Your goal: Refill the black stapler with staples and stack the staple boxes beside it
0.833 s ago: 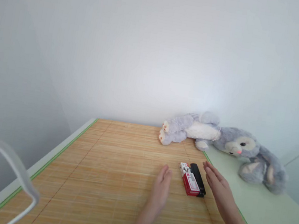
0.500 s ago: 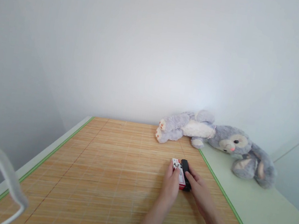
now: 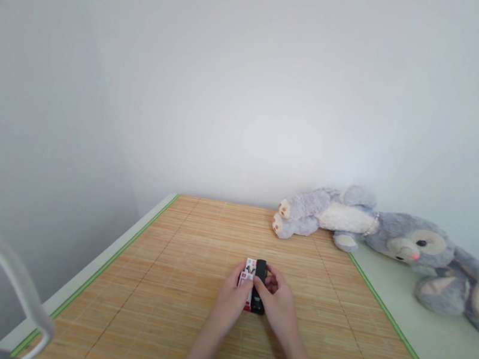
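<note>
Since the first frame, the black stapler (image 3: 257, 299) and the red-and-white packaging (image 3: 250, 264) have moved left across the bamboo mat (image 3: 167, 289) to the lower middle of the frame, side by side between the 2 hands. Their long axes run nearly straight up the frame; which end is the stapler's front, and what the packaging contains, I cannot tell. The left hand (image 3: 230, 300) grips the packaging, the right hand (image 3: 279, 308) the stapler, thumbs on top.

A bare stretch of mat (image 3: 143, 298) runs from the left hand (image 3: 232, 293) to the left edge, a white tube (image 3: 35, 310) crossing before the near-left corner. A plush rabbit (image 3: 347, 218) blocks the far-right corner.
</note>
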A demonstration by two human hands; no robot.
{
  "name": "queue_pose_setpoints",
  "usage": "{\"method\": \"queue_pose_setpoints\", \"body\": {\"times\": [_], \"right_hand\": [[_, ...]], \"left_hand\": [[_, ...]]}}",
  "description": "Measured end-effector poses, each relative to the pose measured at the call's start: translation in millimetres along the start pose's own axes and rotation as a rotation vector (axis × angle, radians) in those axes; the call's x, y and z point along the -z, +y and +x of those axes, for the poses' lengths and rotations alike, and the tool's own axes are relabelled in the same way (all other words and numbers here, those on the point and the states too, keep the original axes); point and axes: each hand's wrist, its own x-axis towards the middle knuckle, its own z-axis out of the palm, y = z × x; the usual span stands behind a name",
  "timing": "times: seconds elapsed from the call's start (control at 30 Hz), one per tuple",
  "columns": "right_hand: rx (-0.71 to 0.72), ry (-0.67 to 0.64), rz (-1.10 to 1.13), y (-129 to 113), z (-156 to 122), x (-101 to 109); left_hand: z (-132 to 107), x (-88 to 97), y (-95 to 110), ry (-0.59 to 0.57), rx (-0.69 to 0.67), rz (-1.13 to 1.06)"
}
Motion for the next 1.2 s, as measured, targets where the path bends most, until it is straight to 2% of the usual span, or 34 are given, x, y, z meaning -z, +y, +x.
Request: {"method": "queue_pose_setpoints", "body": {"times": [0.13, 0.23, 0.4, 0.53, 0.6, 0.7, 0.8, 0.9, 0.97, 1.1, 1.2], "right_hand": [[-0.024, 0.002, -0.044, 4.3, 8.1, 20.0], [-0.005, 0.046, -0.088, 9.3, 10.8, 40.1], [0.009, 0.083, -0.108, 10.8, 8.4, 54.8], [0.008, 0.096, -0.123, 8.3, 7.0, 53.6], [-0.002, 0.094, -0.136, 9.3, 7.7, 53.6], [0.007, 0.084, -0.154, 13.3, 9.0, 54.3], [0.027, 0.09, -0.146, 16.4, 9.5, 54.2], [0.032, 0.091, -0.136, 16.2, 9.2, 53.9], [0.028, 0.087, -0.128, 14.7, 8.7, 54.1], [0.027, 0.09, -0.128, 11.8, 6.6, 54.9], [0.035, 0.091, -0.135, 10.7, 4.4, 55.1]], "left_hand": [[-11.1, -4.0, -5.5, 0.007, -0.103, 0.243], [-17.3, 4.7, -10.3, 0.072, -0.167, 0.413], [-2.1, 42.9, -9.0, 0.173, -0.169, 0.607], [21.5, 72.1, -1.4, 0.177, -0.245, 0.711], [22.8, 82.7, 1.2, 0.169, -0.25, 0.72], [1.0, 95.4, -0.8, 0.184, -0.27, 0.738], [-39.2, 104.6, -9.5, 0.205, -0.337, 0.79], [-71.9, 106.9, -17.2, 0.223, -0.323, 0.896], [-79.4, 104.1, -18.8, 0.212, -0.32, 0.995], [-65.5, 94.3, -15.4, 0.2, -0.356, 1.16], [-51.4, 83.6, -10.0, 0.243, -0.344, 1.23]]}}
